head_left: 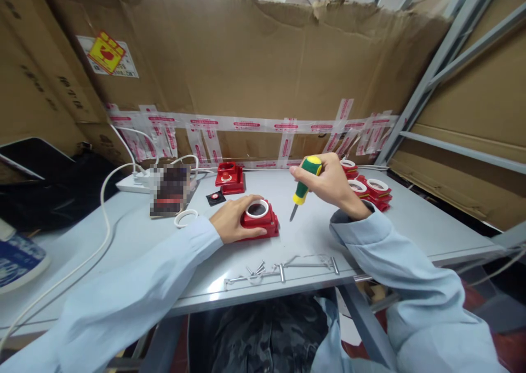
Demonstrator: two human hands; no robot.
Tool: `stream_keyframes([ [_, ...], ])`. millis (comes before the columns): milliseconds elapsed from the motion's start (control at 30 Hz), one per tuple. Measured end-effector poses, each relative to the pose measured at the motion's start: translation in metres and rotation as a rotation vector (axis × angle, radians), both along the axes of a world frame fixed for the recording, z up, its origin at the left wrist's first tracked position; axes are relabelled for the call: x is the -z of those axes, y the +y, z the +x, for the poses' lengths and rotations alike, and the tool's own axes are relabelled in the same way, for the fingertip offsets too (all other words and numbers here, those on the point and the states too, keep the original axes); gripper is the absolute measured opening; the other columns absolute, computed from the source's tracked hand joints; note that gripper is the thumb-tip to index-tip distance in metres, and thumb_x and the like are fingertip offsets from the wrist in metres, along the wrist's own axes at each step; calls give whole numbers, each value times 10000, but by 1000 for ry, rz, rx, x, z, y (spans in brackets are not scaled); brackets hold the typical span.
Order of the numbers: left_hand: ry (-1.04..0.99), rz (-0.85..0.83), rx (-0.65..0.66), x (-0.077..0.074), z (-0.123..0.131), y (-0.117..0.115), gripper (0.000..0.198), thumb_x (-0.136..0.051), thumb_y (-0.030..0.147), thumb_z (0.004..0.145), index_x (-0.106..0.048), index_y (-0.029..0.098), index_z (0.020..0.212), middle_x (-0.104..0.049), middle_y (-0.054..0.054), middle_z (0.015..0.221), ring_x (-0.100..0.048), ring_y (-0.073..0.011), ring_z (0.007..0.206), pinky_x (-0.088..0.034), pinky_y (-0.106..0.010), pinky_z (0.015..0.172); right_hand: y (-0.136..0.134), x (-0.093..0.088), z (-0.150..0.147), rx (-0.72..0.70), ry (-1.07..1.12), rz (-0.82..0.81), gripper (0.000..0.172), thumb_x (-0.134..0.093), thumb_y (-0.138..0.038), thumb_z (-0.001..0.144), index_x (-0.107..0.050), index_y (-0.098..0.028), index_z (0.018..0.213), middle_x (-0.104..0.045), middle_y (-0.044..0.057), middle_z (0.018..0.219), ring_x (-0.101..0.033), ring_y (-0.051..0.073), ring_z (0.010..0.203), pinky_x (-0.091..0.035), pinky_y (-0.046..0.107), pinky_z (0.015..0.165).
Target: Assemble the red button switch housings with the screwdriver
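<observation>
My left hand point(235, 219) is wrapped around a red housing point(269, 228) with a white ring on its top, holding it on the table. Raised to the right of it, my right hand point(329, 181) grips a green and yellow screwdriver point(307, 179), whose tip points down and stays apart from the housing. Behind my left hand stands another red part point(230, 177), and a small black square piece point(216, 198) with a red centre lies in front of that. A loose white ring point(186, 218) rests left of my left hand.
Screws point(257, 269) and metal pins point(282, 273) lie near the table's front edge. Several red housings with white rings point(377, 185) are grouped at the right. A blurred-out device point(170, 191), a power strip point(135, 181) and a white cable point(107, 219) occupy the left. Cardboard point(263, 61) walls the back.
</observation>
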State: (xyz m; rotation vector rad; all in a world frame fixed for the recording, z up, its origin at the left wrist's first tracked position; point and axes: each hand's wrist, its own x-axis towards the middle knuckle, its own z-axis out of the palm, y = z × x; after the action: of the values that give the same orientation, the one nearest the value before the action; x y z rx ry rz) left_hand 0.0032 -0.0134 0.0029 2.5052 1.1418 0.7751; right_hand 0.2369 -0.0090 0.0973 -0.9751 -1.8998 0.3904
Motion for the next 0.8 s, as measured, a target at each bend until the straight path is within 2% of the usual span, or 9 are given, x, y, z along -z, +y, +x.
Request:
stream_keyframes([
  [167, 43, 4, -3, 1, 0, 2, 658, -679, 553, 724, -461, 228, 1253, -633, -106, 1215, -629, -292, 1058, -477, -425, 918, 2, 10, -18, -52, 75, -42, 309, -608, -355, 751, -535, -144, 537, -439, -41, 471, -417, 67, 455, -306, 212, 440],
  [400, 51, 10, 6, 0, 1, 2, 662, -686, 541, 721, -458, 214, 1249, -633, -110, 1207, -631, -292, 1045, -482, -433, 903, 3, 12, -27, -70, 62, -32, 289, -586, -297, 730, -480, -152, 503, -418, -47, 460, -404, 60, 452, -287, 206, 446],
  [667, 55, 12, -11, 0, 2, 2, 655, -688, 540, 715, -467, 232, 1249, -637, -99, 1207, -631, -296, 1053, -478, -431, 912, -6, 8, -34, 5, -1, -7, 304, -580, -327, 741, -502, -151, 505, -430, -40, 464, -381, 60, 463, -269, 212, 454],
  [800, 61, 19, -26, 0, 2, 1, 646, -690, 534, 711, -472, 233, 1239, -644, -93, 1186, -630, -297, 1052, -489, -431, 893, -6, 7, -39, 66, -27, 18, 369, -586, -377, 745, -439, -160, 486, -391, -45, 458, -344, 54, 465, -242, 214, 452],
])
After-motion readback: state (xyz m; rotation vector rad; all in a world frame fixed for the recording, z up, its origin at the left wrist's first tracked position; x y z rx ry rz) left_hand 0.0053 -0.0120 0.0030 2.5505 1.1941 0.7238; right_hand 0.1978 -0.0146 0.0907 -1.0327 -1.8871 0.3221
